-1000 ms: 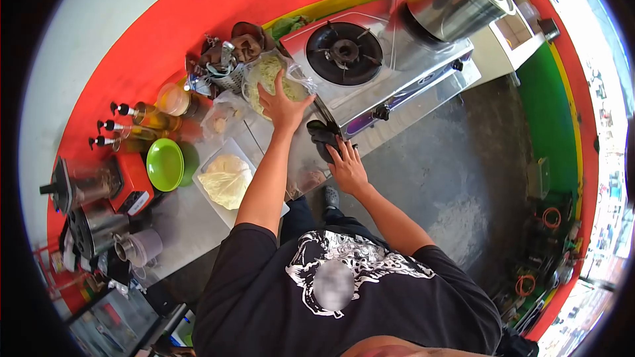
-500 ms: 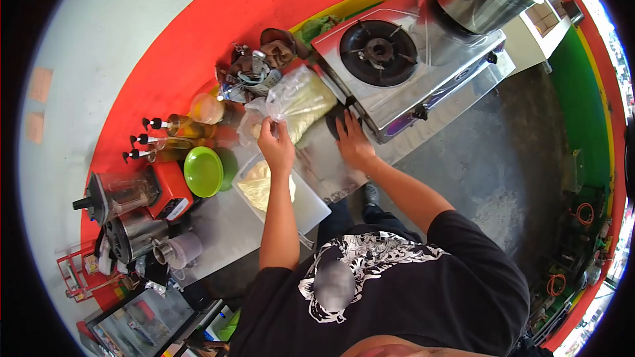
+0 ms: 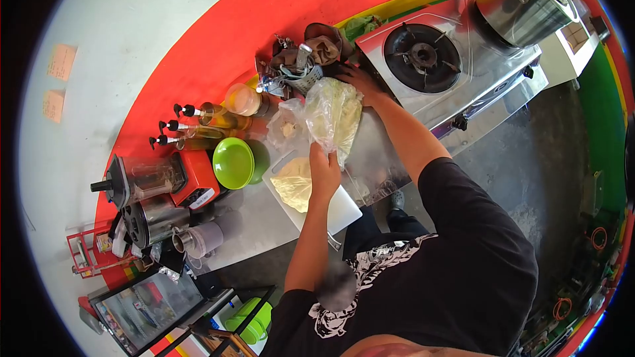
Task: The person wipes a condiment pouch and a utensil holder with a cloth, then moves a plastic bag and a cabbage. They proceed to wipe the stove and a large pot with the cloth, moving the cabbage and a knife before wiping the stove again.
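A clear plastic bag (image 3: 336, 116) of pale yellowish contents stands tilted on the metal table. My left hand (image 3: 324, 170) pinches its lower edge. Beyond the bag, my right hand (image 3: 359, 84) reaches between it and the stove, fingers over a dark thing (image 3: 336, 70) that is mostly hidden. Below my left hand, a flattened pale yellow piece (image 3: 293, 184) lies on a white cutting board (image 3: 337, 210). A smaller clear bag (image 3: 284, 127) with a small pale lump lies left of the big bag.
A gas stove (image 3: 423, 96) with a large steel pot (image 3: 522, 6) stands at the right. Around the table's left are a utensil basket (image 3: 305, 80), pump bottles (image 3: 215, 116), a green bowl (image 3: 233, 162) and a red-based blender (image 3: 195, 175).
My right hand has moved back behind the bag, and the dark round thing it lay on has left its spot by the stove. My left hand now grips the bag lower; the bag stands more upright.
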A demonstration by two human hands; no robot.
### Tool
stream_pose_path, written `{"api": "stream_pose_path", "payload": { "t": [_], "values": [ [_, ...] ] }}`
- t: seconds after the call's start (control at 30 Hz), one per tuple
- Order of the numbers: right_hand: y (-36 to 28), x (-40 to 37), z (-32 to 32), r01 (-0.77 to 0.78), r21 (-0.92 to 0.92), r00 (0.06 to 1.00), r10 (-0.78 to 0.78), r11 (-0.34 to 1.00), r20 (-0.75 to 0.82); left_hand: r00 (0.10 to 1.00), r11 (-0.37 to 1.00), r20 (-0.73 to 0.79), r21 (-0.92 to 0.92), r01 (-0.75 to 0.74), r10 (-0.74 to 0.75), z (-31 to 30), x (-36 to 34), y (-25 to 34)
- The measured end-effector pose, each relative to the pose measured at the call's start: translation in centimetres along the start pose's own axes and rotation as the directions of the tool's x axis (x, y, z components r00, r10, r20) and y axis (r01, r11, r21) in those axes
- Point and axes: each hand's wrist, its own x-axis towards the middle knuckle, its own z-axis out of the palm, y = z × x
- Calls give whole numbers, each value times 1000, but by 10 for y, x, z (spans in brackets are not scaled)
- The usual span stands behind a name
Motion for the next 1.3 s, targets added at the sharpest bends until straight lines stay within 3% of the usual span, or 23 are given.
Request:
{"api": "stream_pose_path", "payload": {
  "t": [0.1, 0.13, 0.2, 0.3, 0.37, 0.4, 0.53, 0.63, 0.83, 1.07, 1.13, 1.3],
  "values": [
    [-14, -16, -9, -12, -20, 999, 12, 1000, 32, 995, 993, -32, 64, -95, 97, 15, 2, -10],
    [-16, -25, -2, -9, -24, 999, 10, 1000, 40, 995, 994, -37, 58, -89, 91, 20, 3, -13],
    [-21, -55, 20, -52, 94, 988, 65, 994, -142, 998, 999, 47, 27, -45, 43, 32, 5, -19],
    [-50, -105, 19, -134, 46, 981, 139, 990, -139, 991, 998, 124, -7, 57, -55, 45, 13, -36],
    [-58, -139, 19, -97, 14, 984, 98, 995, -149, 998, 999, 50, -39, 34, -32, 57, 16, -47],
    [-62, -154, 17, -95, 7, 987, 95, 995, -132, 1000, 998, -28, -56, 4, -6, 62, 16, -51],
    [-78, -197, -2, 74, 116, 996, -67, 991, -57, 997, 981, 9, -174, 82, -81, 57, 35, -23],
    [-87, -222, -13, 107, 105, 983, -121, 989, 137, 993, 993, 60, -53, 103, -100, 73, 49, -32],
    [-92, -279, -19, 48, 57, 987, -56, 997, 151, 977, 976, -9, 50, 212, -212, 104, 37, 7],
    [-89, -336, -34, -117, 2, 993, 117, 993, 28, 991, 996, -101, 12, 85, -83, 129, 48, -4],
    [-87, -347, -38, -184, -4, 983, 184, 983, -4, 997, 1000, -75, 21, -1, 2, 137, 61, -16],
    [-90, -352, -31, -230, -41, 973, 231, 972, -2, 997, 998, -61, -53, -43, 40, 141, 79, -11]
  ]
}}
